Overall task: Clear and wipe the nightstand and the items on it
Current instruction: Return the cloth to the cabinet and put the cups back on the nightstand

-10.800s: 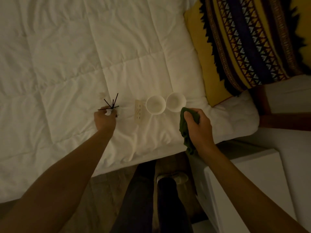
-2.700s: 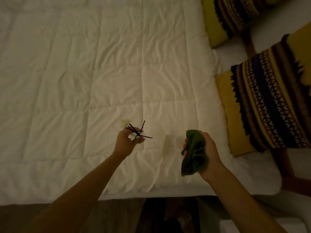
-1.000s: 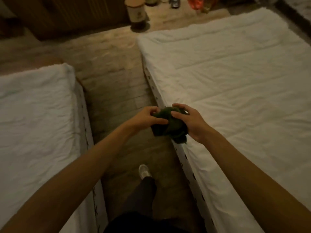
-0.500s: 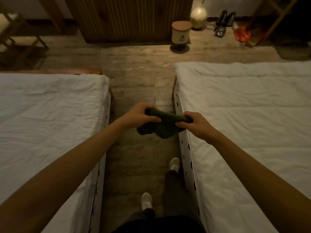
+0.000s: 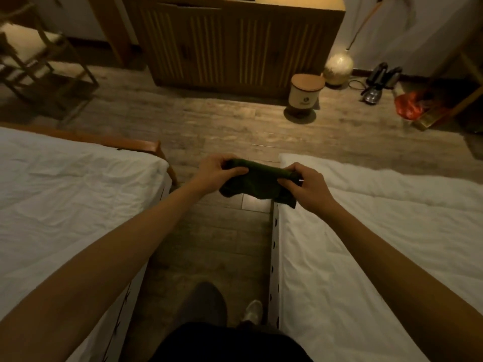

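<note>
I stand in a narrow aisle of wood floor [image 5: 209,244] between two beds. The left bed [image 5: 65,205] has its edge running from 7 o'clock up to a wooden corner near the middle; the right bed [image 5: 379,244] has its edge almost straight, from 6 o'clock up to its white corner just under my right hand. Past the bed ends the floor opens wide, up to a slatted cabinet [image 5: 235,48] at 12 o'clock. A small bin [image 5: 304,94] stands at 1 o'clock, near a round vase [image 5: 338,66]; a chair [image 5: 39,61] is at 10 o'clock.

Both my arms reach forward, and the hands meet above the end of the aisle. The cloth [image 5: 257,182] — dark green — is stretched between them in the air, over the floor and the corner of the right bed. The left hand [image 5: 215,172] grasps its left end, thumb on top. The right hand [image 5: 304,185] pinches its right end with curled fingers. The middle of the cloth hangs down a little.

My shoe [image 5: 252,310] shows at 6 o'clock, close to the right bed.
</note>
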Available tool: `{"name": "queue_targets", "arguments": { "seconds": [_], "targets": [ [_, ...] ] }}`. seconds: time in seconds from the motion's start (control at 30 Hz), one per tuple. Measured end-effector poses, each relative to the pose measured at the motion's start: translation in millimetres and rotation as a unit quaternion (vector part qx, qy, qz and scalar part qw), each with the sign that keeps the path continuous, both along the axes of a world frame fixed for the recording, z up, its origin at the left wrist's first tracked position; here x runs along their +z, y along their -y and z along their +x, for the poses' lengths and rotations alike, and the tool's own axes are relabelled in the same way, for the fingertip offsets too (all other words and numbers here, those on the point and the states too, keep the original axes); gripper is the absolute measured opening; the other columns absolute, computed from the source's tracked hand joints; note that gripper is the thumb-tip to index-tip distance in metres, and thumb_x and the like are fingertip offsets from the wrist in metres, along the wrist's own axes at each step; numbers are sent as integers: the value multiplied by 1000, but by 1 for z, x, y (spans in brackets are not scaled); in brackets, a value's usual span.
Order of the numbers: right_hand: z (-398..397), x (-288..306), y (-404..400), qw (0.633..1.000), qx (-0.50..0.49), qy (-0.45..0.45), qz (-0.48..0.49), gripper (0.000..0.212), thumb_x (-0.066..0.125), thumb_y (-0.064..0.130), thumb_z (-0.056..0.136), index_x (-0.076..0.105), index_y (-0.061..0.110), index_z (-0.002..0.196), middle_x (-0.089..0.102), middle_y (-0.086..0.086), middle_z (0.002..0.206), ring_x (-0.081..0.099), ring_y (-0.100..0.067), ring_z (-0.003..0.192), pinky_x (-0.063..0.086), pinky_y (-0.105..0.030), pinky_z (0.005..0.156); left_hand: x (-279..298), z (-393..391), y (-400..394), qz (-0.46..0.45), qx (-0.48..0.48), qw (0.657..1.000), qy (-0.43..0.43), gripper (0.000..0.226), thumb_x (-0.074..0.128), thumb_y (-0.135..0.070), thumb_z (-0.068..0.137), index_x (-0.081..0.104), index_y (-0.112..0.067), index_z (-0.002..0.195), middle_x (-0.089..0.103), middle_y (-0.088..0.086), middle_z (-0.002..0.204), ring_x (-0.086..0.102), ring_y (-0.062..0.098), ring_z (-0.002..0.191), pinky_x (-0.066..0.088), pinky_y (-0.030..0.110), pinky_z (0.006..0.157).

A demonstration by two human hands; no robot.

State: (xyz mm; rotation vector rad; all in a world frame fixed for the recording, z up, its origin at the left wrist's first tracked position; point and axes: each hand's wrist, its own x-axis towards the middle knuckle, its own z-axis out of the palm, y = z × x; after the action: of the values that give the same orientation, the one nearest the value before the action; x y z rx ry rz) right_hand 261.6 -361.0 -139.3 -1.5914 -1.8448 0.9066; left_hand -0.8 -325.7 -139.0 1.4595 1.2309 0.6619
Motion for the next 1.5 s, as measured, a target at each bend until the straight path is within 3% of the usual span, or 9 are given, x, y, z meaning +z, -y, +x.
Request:
{"name": "queue_targets", "arguments": {
  "seconds": [0.2, 0.4, 0.53, 0.67, 1.0, 1.1, 1.2, 1.37, 1.5],
  "targets": [
    [-1, -12, -131, 998, 37, 48, 10, 12, 67, 20, 95, 67, 16, 106, 67, 3, 93, 63, -10, 85, 46, -14, 70, -13, -10, -122, 76, -38, 994, -64, 19, 69, -15, 88, 70, -10, 107, 70, 6, 103, 67, 16, 100, 56, 40, 93],
    [-12, -33, -278, 992, 69, 106, 10, 10, 69, 15, 93, 67, 14, 103, 66, 1, 93, 61, -15, 87, 43, -12, 73, -35, -34, -271, 62, -76, 989, -108, 22, 75, -25, 83, 74, -18, 103, 74, 3, 99, 68, 15, 98, 54, 46, 94],
    [-15, -27, -371, 988, 79, 128, -18, 9, 67, 14, 94, 66, 15, 103, 67, -2, 97, 60, -17, 90, 46, -19, 75, -21, -46, -360, 26, -114, 988, -104, 22, 76, -43, 73, 75, -33, 93, 76, -2, 88, 70, 12, 88, 56, 39, 85],
    [-15, -15, -459, 989, 72, 128, -30, 10, 66, 14, 95, 67, 13, 105, 69, -5, 101, 63, -22, 95, 55, -36, 86, -7, -46, -450, -1, -129, 987, -97, 29, 77, -31, 77, 76, -16, 101, 76, 5, 94, 70, 19, 95, 55, 40, 91],
    [18, -41, -681, 986, 37, 153, -49, 13, 66, 15, 94, 68, 13, 107, 67, -6, 99, 57, -23, 95, 53, -39, 84, -36, 0, -699, 66, -130, 980, -137, 19, 75, -16, 84, 77, -16, 103, 75, -7, 91, 67, -1, 89, 51, 11, 72],
    [37, -50, -760, 987, 24, 147, -55, 14, 68, 15, 93, 69, 14, 107, 68, -4, 100, 57, -20, 96, 53, -40, 86, -47, 23, -779, 81, -131, 977, -148, 17, 75, -17, 84, 76, -19, 100, 73, -8, 91, 64, 0, 90, 48, 12, 72],
    [59, -51, -831, 989, 18, 129, -63, 12, 69, 16, 92, 69, 19, 104, 67, 2, 97, 60, -15, 93, 55, -37, 84, -50, 45, -855, 73, -131, 974, -170, 16, 73, -22, 85, 74, -27, 100, 71, -11, 96, 60, -2, 94, 42, 13, 73],
    [91, -45, -941, 990, 18, 126, -52, 8, 69, 21, 92, 66, 26, 98, 66, 8, 91, 62, -9, 86, 56, -29, 74, -48, 77, -961, 68, -123, 978, -151, 18, 72, -23, 86, 74, -25, 104, 70, -12, 93, 65, -1, 89, 57, 22, 74],
    [109, -40, -1021, 995, 16, 78, -57, 16, 67, 19, 95, 62, 34, 92, 62, 14, 89, 61, 4, 83, 49, -11, 63, -47, 95, -1040, 48, -122, 985, -111, 13, 68, -33, 89, 72, -26, 100, 69, -8, 93, 64, -1, 88, 54, 20, 69]
  ]
}}
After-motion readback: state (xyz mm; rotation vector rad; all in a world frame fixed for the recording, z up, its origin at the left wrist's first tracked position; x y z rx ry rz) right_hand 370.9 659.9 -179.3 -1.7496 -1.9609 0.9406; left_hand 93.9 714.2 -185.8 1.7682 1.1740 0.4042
